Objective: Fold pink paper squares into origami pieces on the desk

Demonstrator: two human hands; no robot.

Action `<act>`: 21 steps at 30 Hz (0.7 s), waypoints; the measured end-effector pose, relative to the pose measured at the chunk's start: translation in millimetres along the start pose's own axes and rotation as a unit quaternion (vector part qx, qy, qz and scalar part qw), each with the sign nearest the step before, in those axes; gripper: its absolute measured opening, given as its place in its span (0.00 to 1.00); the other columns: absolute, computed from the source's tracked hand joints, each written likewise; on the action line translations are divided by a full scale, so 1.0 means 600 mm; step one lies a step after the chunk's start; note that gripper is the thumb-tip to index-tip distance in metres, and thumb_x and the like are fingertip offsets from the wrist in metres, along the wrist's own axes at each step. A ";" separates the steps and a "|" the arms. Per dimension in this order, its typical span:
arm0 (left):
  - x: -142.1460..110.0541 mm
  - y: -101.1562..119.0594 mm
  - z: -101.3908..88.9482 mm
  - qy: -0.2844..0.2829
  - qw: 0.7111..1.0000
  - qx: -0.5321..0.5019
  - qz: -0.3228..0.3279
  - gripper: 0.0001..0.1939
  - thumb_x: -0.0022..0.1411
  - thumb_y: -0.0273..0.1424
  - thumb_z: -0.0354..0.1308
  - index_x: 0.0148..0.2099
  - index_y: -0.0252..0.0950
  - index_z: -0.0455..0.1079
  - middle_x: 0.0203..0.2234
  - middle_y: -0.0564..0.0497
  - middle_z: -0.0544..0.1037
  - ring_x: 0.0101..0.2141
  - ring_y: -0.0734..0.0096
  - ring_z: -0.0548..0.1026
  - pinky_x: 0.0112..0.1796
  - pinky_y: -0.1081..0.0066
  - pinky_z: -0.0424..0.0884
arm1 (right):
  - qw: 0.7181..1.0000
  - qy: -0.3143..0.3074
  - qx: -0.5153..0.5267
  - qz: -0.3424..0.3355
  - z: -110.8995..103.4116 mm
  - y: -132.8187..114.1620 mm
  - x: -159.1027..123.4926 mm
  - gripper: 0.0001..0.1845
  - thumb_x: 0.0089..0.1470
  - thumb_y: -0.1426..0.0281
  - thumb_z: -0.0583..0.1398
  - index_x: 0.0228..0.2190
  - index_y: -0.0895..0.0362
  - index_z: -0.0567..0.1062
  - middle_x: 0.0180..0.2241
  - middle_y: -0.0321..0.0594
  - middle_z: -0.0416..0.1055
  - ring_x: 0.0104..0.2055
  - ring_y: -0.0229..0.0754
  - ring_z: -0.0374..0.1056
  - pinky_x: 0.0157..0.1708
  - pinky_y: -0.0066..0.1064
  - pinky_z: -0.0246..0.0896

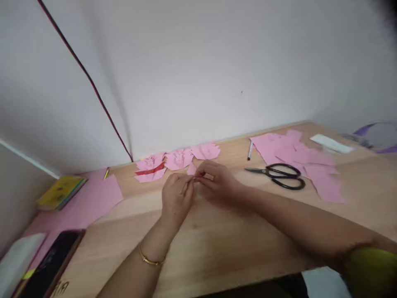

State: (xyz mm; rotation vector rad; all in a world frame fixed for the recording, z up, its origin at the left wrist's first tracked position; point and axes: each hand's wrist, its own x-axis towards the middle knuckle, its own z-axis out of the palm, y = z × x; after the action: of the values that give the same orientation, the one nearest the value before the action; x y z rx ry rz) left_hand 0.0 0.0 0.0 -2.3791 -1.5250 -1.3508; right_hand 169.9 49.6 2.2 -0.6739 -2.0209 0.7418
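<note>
Near the middle of the table, my left hand (pixel 178 196) and my right hand (pixel 217 180) meet fingertip to fingertip, both closed in a pinch. Between them a small piece of pink paper (pixel 191 169) pokes up above the fingers; most of it is hidden. Just beyond, crinkled pink paper pieces (pixel 179 158) lie in a row along the wall, with a red strip (pixel 150 169) across the left one. Black-handled scissors (pixel 279 174) rest to the right of my right hand, blades pointing left and touched by neither hand.
Pink paper scraps (pixel 297 153) are heaped at the right, beside a marker (pixel 249 150) and a white strip (pixel 331 143). On the left, a large pink sheet (pixel 93 194) lies under a yellow book (pixel 60 192), with a dark phone (pixel 52 265) nearby. A cable (pixel 89 78) runs down the wall.
</note>
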 end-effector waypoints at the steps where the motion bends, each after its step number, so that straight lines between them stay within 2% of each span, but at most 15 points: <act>1: 0.001 0.002 -0.001 0.003 1.000 0.001 -0.013 0.07 0.59 0.26 0.56 0.40 0.34 0.73 0.31 0.49 0.72 0.35 0.70 0.69 0.38 0.68 0.68 | 1.000 0.007 -0.004 -0.006 0.000 0.001 0.000 0.03 0.54 0.72 0.59 0.29 0.57 0.71 0.29 0.38 0.67 0.34 0.37 0.63 0.36 0.30 0.60; 6: 0.002 0.006 -0.004 -0.002 0.998 -0.032 -0.051 0.07 0.59 0.29 0.57 0.40 0.35 0.73 0.36 0.47 0.71 0.39 0.68 0.69 0.41 0.67 0.68 | 1.000 0.012 0.001 -0.003 -0.002 0.000 0.001 0.04 0.53 0.70 0.60 0.28 0.57 0.72 0.33 0.40 0.67 0.38 0.39 0.64 0.41 0.32 0.60; 9: 0.002 0.005 -0.006 -0.021 0.996 -0.065 -0.060 0.06 0.60 0.28 0.55 0.37 0.36 0.73 0.35 0.49 0.74 0.39 0.69 0.71 0.42 0.68 0.67 | 0.998 -0.016 0.029 0.050 -0.002 -0.004 0.000 0.06 0.54 0.67 0.59 0.29 0.57 0.72 0.31 0.39 0.69 0.36 0.38 0.64 0.38 0.31 0.60; 12: 0.003 0.006 -0.011 -0.051 0.988 -0.096 -0.109 0.06 0.61 0.29 0.55 0.34 0.36 0.73 0.32 0.51 0.76 0.36 0.70 0.72 0.40 0.70 0.66 | 0.992 -0.035 0.058 0.108 -0.001 -0.007 -0.001 0.08 0.54 0.65 0.59 0.29 0.58 0.71 0.29 0.38 0.70 0.33 0.37 0.65 0.34 0.29 0.60; 16: 0.005 0.005 -0.015 -0.078 0.963 -0.163 -0.202 0.08 0.60 0.33 0.55 0.33 0.36 0.72 0.30 0.51 0.76 0.33 0.71 0.72 0.37 0.72 0.67 | 0.986 -0.047 0.077 0.144 -0.001 -0.005 0.000 0.11 0.53 0.63 0.59 0.28 0.59 0.72 0.27 0.37 0.69 0.31 0.36 0.63 0.30 0.27 0.57; 21: 0.002 -0.003 -0.006 -0.099 0.912 -0.265 -0.296 0.14 0.62 0.38 0.52 0.32 0.34 0.72 0.25 0.53 0.74 0.29 0.73 0.71 0.33 0.74 0.67 | 0.972 -0.033 0.114 0.204 -0.006 0.000 0.006 0.14 0.49 0.59 0.61 0.26 0.59 0.72 0.26 0.36 0.68 0.29 0.36 0.62 0.29 0.27 0.56</act>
State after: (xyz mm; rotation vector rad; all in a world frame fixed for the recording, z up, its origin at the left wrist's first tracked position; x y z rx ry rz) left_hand -3.6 0.4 2.1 -2.4940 -2.3369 -1.8902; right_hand 171.1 53.0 5.4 -0.9496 -1.8361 1.2303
